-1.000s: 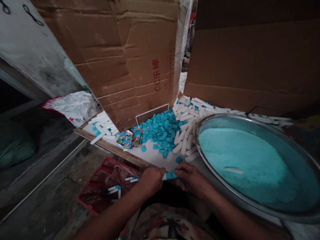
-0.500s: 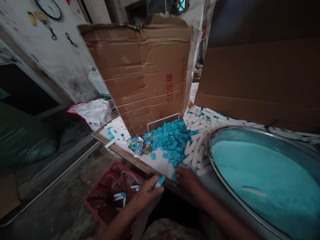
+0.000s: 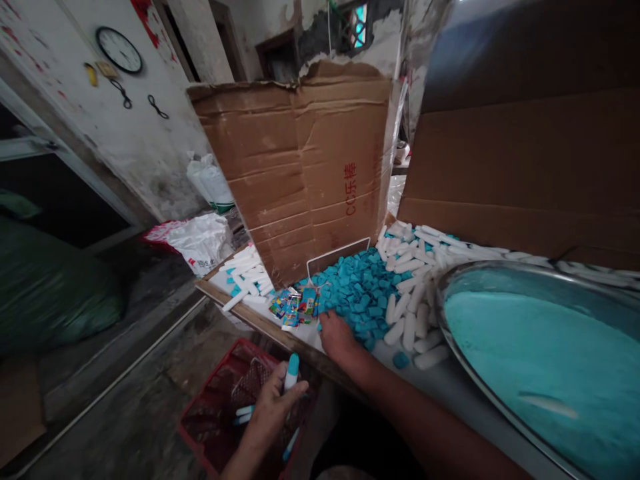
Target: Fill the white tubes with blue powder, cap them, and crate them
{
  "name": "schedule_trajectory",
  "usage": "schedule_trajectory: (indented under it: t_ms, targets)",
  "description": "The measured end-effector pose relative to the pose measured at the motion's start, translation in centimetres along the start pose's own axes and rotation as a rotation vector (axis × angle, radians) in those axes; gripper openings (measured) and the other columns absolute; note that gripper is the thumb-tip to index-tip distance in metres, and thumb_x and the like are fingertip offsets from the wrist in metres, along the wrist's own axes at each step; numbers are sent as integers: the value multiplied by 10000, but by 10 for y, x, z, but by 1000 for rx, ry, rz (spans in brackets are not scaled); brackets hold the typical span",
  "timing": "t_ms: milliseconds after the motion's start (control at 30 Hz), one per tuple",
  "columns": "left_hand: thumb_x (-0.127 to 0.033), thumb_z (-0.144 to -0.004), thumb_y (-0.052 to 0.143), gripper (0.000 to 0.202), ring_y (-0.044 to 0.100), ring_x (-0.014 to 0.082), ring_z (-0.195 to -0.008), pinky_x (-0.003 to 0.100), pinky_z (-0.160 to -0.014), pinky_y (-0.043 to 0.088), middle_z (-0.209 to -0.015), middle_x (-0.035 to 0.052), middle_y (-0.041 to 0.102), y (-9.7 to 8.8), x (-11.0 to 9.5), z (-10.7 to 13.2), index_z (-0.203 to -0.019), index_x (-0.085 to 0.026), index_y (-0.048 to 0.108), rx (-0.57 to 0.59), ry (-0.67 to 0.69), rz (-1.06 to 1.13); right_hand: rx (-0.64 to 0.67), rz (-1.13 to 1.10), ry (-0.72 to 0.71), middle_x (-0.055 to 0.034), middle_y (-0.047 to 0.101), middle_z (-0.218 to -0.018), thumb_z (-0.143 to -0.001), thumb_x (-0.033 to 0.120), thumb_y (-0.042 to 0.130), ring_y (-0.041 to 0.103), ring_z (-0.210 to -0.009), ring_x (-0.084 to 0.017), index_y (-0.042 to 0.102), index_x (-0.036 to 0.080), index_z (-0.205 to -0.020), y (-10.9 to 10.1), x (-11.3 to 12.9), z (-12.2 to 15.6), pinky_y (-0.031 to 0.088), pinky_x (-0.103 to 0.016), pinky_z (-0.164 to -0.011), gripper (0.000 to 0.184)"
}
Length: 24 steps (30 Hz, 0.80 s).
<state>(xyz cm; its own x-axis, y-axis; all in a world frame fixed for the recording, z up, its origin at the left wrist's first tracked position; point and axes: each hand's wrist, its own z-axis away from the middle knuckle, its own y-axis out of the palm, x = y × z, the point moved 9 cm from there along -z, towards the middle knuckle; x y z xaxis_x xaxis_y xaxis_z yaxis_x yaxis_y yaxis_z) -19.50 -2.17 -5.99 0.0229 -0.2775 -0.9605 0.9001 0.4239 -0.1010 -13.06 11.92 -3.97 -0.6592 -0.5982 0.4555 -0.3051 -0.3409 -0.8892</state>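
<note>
My left hand (image 3: 273, 400) is closed around a white tube with a blue cap (image 3: 292, 370), held upright above the red crate. Reaching across the wooden table edge, my right hand (image 3: 337, 337) has its fingertips pinched at a small blue cap (image 3: 320, 327), mostly covered by the fingers. Just beyond those fingers lie a heap of loose blue caps (image 3: 357, 287) and a small pile of colourful printed packets (image 3: 295, 305). Inside the red plastic crate (image 3: 200, 423), below my left hand, are several white tubes with blue caps (image 3: 244, 413).
A large metal basin (image 3: 443, 320) of pale blue powder stands at right, a white tube lying in it. White tubes (image 3: 417, 320) are heaped beside it. More tubes (image 3: 247, 273) lie at the table's left corner. Cardboard sheets (image 3: 300, 167) stand upright behind. White sacks (image 3: 205, 237) sit left.
My right hand has moved left and away from me to beside the packets. My left hand has shifted left over the crate, and its capped tube now points upward. The camera view has tilted slightly.
</note>
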Motion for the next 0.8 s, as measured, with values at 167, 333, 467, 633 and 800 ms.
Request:
schedule_trajectory:
  t_ms: [167, 333, 467, 633, 800]
  targets:
    - [-516, -587, 661, 432, 373, 73, -412, 184, -422, 298, -472, -86, 431, 12, -9, -14, -801, -160, 543, 24, -25, -11, 45, -93, -131, -69, 622, -944, -771, 137, 510, 563, -887, -173, 598, 159, -960, -13, -1, 36, 400, -250, -764, 210]
    - [-475, -594, 657, 369, 380, 54, -379, 174, -382, 249, -501, -50, 503, 58, -18, -15, -673, -143, 518, 297, -28, 123, 19, -267, -269, -61, 616, -825, -748, 138, 529, 561, -808, -180, 622, 155, -884, -36, 9, 78, 410, -268, -718, 166]
    - [-401, -565, 689, 353, 379, 49, -360, 179, -367, 252, -523, -41, 519, 80, -9, -6, -751, -136, 547, 355, -116, 378, -97, -417, -255, -42, 622, -841, -716, 112, 536, 557, -816, -170, 608, 190, -904, -50, 7, 101, 415, -268, -724, 216]
    - [-394, -565, 703, 369, 374, 47, -354, 178, -369, 243, -517, -39, 523, 87, -5, -2, -781, -129, 565, 400, -101, 423, -178, -571, -249, -24, 630, -788, -773, 164, 492, 567, -755, -154, 623, 190, -881, -56, -1, 112, 422, -256, -696, 172]
    - [-511, -563, 704, 472, 313, 45, -359, 169, -379, 218, -436, -85, 437, 69, -3, -7, -813, -148, 537, 349, -58, 205, -50, -274, 47, -40, 665, -770, -762, 100, 480, 600, -764, -168, 651, 174, -779, -32, -40, 86, 406, -243, -656, 187]
